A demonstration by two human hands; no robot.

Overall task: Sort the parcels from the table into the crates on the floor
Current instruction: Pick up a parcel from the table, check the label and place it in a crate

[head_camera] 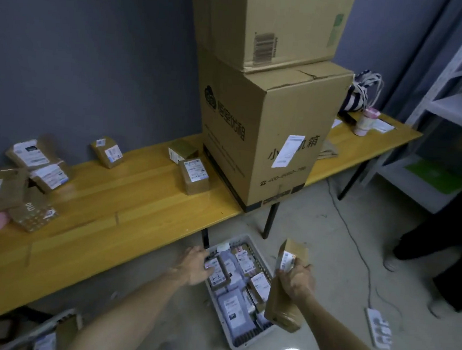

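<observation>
Right hand (pixel 294 280) gripping parcels (pixel 283 303) above crate (pixel 238 346) rim; left (pixel 193 265) open, empty.

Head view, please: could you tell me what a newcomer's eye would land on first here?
Two big stacked cartons tower on the yellow table, with small parcels scattered at its left end. Below, on the floor, a grey crate is packed with parcels. The right hand grips a brown parcel above it, while the left hand hangs open at the crate's near-table edge.
</observation>
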